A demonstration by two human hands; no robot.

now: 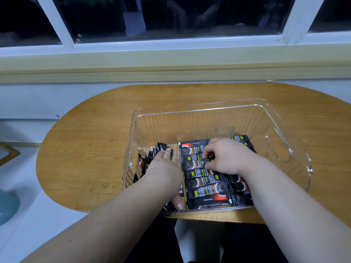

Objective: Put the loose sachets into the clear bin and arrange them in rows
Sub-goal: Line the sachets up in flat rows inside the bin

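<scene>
Logging the head view, the only one I have.

- Clear bin (281,118): centre right of frame, standing on the oval wooden tabletop (85,149).
- Flat sachets (207,186): black, laid in rows across the bin's near half. A second column to their right is partly under the right forearm.
- Upright sachets (150,158): standing on edge in the bin's left part.
- Left hand (165,168): fingers stretched out and resting on the upright sachets, thumb down by the bin's near wall.
- Right hand (226,156): fingers curled, pinching a single sachet (193,163) in the flat rows.
- Window frame (171,42): white, across the top of the frame.
- Teal object (5,205): round, at the lower left edge. I cannot tell what it is.
</scene>
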